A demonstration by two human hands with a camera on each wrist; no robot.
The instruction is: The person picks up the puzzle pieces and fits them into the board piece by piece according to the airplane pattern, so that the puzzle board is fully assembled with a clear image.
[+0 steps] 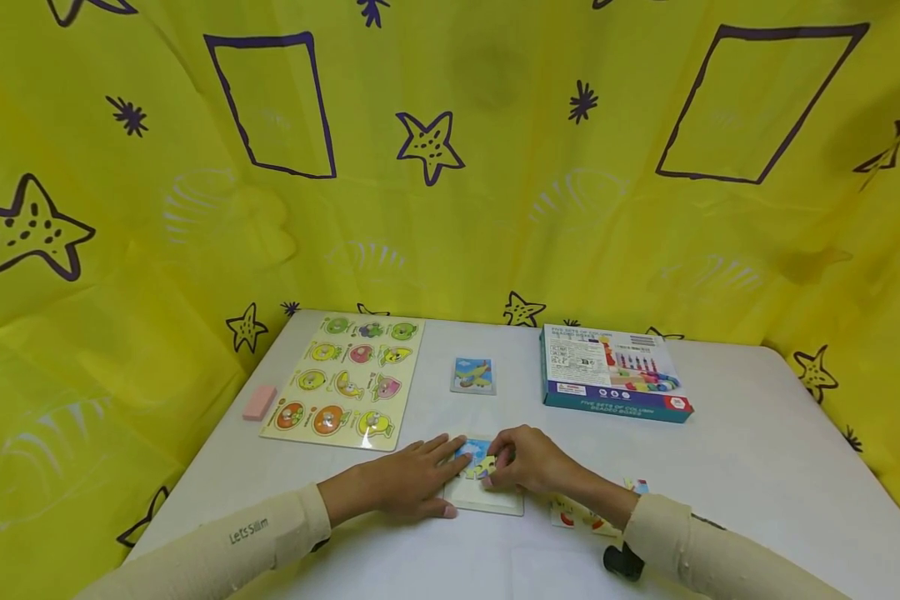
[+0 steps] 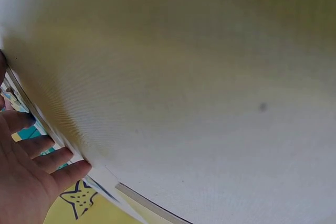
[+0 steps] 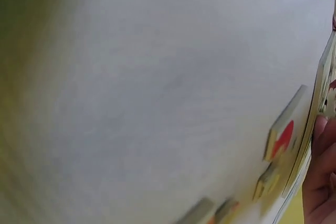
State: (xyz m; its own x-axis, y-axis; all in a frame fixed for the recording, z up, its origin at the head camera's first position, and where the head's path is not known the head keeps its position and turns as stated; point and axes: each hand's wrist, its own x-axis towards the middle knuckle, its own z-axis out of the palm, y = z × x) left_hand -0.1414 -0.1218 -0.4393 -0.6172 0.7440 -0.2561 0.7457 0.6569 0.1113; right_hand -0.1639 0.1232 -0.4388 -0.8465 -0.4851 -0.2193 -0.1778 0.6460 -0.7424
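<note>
The head view leaves the puzzle piece point(image 1: 486, 468) partly hidden from us: the right hand point(image 1: 531, 460) covers its edge, so how it sits on the puzzle tray point(image 1: 487, 504) is hard to make out. The right forearm also overlaps some loose pieces point(image 1: 562, 512), and both wrist views crop their hands at the frame's border. We see white tabletop point(image 1: 521, 408) stretching between the tray and the airplane puzzle point(image 1: 473, 377) beyond it, and on toward the beaded-boxes carton point(image 1: 615, 375); the fruit puzzle board point(image 1: 356, 404) lies on the left. The left hand point(image 1: 412, 479) grasps nothing, its fingers stretched to the tray's left side; the right bends inward, thumb and fingers pinching the piece above the tray's lower half.
</note>
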